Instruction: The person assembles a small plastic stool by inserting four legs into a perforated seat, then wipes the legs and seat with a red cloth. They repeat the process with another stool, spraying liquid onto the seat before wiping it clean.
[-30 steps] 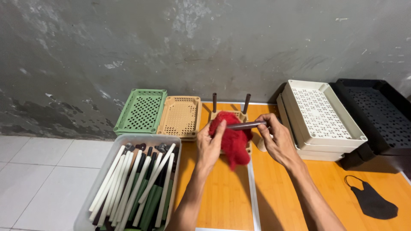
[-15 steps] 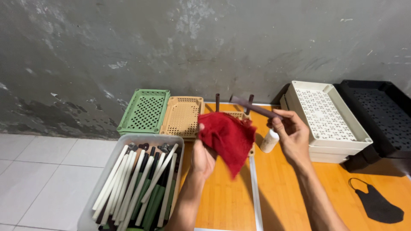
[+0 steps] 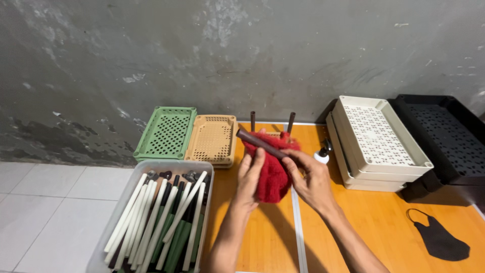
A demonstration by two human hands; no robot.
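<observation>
My left hand (image 3: 250, 174) holds a red cloth (image 3: 273, 174) bunched against its palm. My right hand (image 3: 310, 179) grips the near end of a dark brown tube (image 3: 257, 142), which slants up to the left across the top of the cloth. Both hands hover over the orange mat (image 3: 374, 222). Behind them two dark tubes (image 3: 290, 123) stand upright in a tan tray, mostly hidden by the cloth.
A clear bin (image 3: 118, 215) of white, green and dark tubes sits at lower left. Green (image 3: 166, 132) and tan (image 3: 212, 139) perforated trays lie by the wall. Stacked cream trays (image 3: 376, 139), a black tray (image 3: 444, 139), a small white bottle (image 3: 321, 155) and a black face mask (image 3: 439, 242) lie to the right.
The cloth was spread open half a second ago; now it is bunched around the tube. The tube has swung so its free end points up-left, and both hands have drawn closer together.
</observation>
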